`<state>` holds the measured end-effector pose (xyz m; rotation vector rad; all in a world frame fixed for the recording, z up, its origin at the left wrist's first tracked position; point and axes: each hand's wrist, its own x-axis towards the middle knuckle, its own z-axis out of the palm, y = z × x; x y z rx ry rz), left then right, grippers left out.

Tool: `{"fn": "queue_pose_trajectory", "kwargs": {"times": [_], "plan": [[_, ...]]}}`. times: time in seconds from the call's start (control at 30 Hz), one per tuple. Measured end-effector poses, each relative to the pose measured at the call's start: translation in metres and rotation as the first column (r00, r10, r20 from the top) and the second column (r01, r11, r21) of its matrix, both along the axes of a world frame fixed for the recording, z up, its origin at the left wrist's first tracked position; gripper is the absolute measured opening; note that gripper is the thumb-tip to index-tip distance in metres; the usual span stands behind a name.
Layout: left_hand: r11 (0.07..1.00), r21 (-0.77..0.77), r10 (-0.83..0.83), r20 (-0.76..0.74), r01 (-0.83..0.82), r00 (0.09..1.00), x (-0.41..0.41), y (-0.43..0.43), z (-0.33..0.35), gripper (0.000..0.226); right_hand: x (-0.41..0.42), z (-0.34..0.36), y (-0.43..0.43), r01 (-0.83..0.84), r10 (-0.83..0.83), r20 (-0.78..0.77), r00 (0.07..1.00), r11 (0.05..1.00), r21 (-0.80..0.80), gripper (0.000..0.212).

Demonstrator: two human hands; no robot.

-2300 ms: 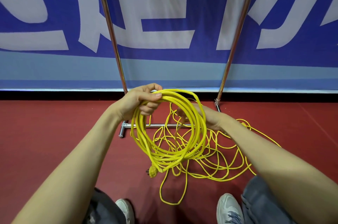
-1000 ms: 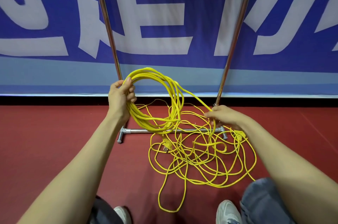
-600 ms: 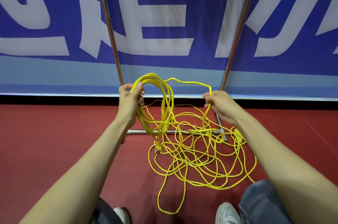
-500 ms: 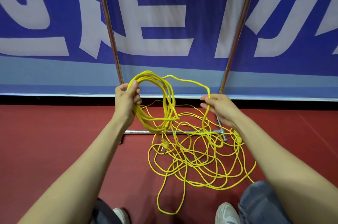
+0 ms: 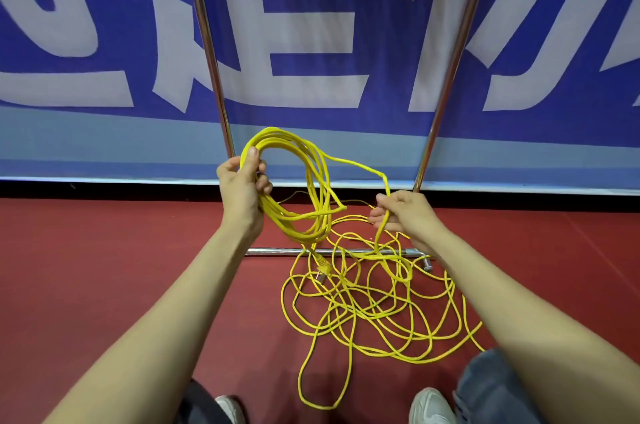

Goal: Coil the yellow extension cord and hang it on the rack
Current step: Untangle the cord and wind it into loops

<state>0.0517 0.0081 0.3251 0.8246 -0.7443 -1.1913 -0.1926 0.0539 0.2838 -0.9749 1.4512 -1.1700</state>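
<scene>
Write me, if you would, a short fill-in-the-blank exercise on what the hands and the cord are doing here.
1. The left hand grips a bundle of loops of the ____ extension cord.
2. The right hand pinches a single strand of it, while the rest lies tangled on the ____ floor.
3. The plug is seen below the loops held by the ____ hand.
4. Behind the rack hangs a white and ____ banner.
Missing words: yellow; red; left; blue.

Bright, even light, soft shadows, sharp focus, wide-angle bending at edges.
</scene>
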Motion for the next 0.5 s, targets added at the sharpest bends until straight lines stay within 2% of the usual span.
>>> {"fn": "queue_pose_trajectory", "kwargs": {"times": [0.03, 0.1, 0.17, 0.23, 0.3, 0.4, 0.5], "plan": [[1.000, 0.004, 0.007, 0.000, -0.007, 1.000, 0.000, 0.000, -0.001, 0.027, 0.000, 0.002, 0.001, -0.002, 0.002, -0.003, 1.000, 1.000, -0.014, 0.019], [1.000, 0.020, 0.001, -0.033, -0.001, 0.999, 0.002, -0.002, -0.004, 0.021, 0.000, -0.001, 0.000, -0.007, 0.006, -0.241, 0.970, 1.000, -0.004, 0.023], [0.999, 0.044, -0.026, -0.115, 0.031, 0.993, 0.005, -0.004, -0.004, 0.015, 0.000, -0.005, -0.003, -0.001, -0.001, -0.586, 0.810, 1.000, -0.002, 0.026], [0.997, 0.062, -0.041, -0.220, 0.055, 0.975, 0.006, -0.005, -0.003, 0.018, 0.002, -0.007, -0.002, -0.044, 0.089, -0.806, 0.584, 0.996, 0.078, 0.027], [0.997, 0.066, -0.010, -0.297, 0.030, 0.955, 0.006, -0.007, -0.003, 0.019, 0.009, -0.004, 0.002, -0.145, 0.290, -0.862, 0.415, 0.957, 0.252, 0.025], [0.996, 0.088, 0.060, -0.319, -0.033, 0.946, 0.005, -0.009, -0.005, 0.021, 0.028, 0.004, 0.012, -0.307, 0.582, -0.794, 0.177, 0.799, 0.517, 0.055], [0.991, 0.103, 0.103, -0.239, -0.080, 0.966, 0.000, -0.009, -0.010, 0.016, 0.046, 0.013, 0.026, -0.384, 0.605, -0.793, -0.066, 0.718, 0.580, 0.069]]}}
